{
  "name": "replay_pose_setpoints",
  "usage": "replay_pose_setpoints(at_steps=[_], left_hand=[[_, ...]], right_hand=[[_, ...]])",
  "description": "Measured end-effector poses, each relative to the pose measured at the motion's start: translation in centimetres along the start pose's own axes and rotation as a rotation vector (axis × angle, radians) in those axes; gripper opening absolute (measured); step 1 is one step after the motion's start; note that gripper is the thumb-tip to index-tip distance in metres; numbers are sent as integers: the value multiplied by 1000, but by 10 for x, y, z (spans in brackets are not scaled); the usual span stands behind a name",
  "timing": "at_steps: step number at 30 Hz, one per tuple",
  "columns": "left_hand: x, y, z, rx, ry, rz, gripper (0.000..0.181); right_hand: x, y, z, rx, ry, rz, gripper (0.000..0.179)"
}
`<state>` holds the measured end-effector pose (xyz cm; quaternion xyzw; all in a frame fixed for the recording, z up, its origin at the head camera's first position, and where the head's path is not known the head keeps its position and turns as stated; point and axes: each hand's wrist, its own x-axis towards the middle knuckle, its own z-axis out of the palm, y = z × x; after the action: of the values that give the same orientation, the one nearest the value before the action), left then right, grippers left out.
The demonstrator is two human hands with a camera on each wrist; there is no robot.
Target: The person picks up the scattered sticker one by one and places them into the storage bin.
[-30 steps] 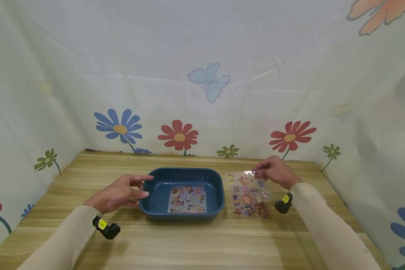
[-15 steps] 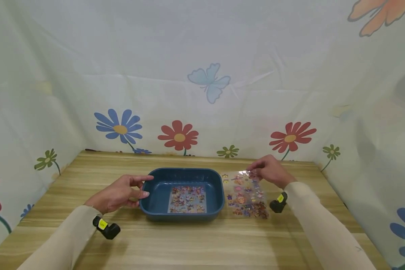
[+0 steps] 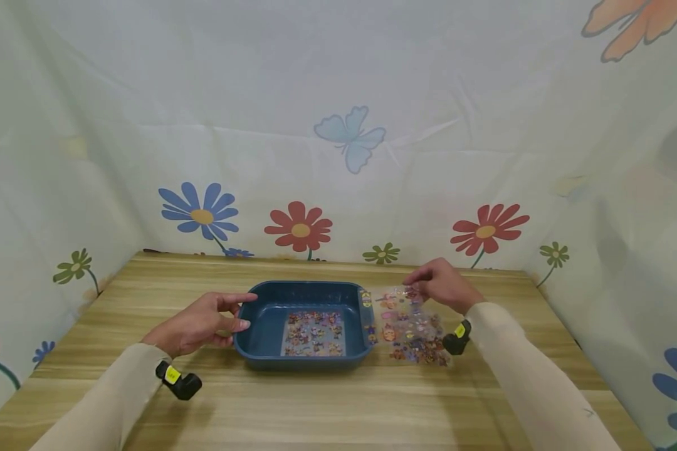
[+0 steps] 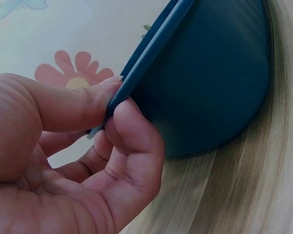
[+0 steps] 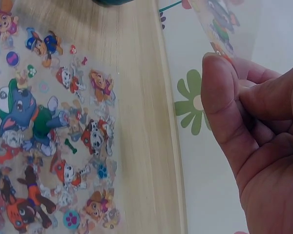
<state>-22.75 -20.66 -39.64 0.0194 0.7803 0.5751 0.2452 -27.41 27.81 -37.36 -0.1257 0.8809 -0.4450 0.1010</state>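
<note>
A clear sticker sheet (image 3: 392,316) hangs from the right hand (image 3: 442,286), spreading from its fingertips toward the left hand (image 3: 200,322), so that its leading edge overlaps the tray rim nearer the right hand; whether it touches that rim cannot be told. The right thumb and fingers pinch the sheet at the edge farther from the person, leaving the rest unsupported. To handle such a limp film well, I would keep the pinch light but sure, raise the wrist enough for the drooping part to clear the rim, and let the film down flat so no corner buckles against the wall; a steady left hand should help, since a light tray could shift if the sheet snags. The left hand grips the end of the blue tray (image 3: 304,363), thumb and curled fingers closed over its rim. Inside the tray, between the two hands, another sticker sheet (image 3: 313,333) lies flat on the floor, bare blue showing around it; whether it is one layer or several is unclear. Below the right hand, beside the tray, more sticker sheets (image 5: 44,117) lie overlapping on the wooden table (image 3: 316,407). Beyond both hands hangs a flowered curtain (image 3: 231,94).
</note>
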Motion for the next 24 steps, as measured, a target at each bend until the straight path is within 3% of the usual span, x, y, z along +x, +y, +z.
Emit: replay_pose_setpoints(at_steps=[24], left_hand=[[1,-3,0,4,6,5,74]], right_hand=[[11,-14,20,62,-40,-40,24]])
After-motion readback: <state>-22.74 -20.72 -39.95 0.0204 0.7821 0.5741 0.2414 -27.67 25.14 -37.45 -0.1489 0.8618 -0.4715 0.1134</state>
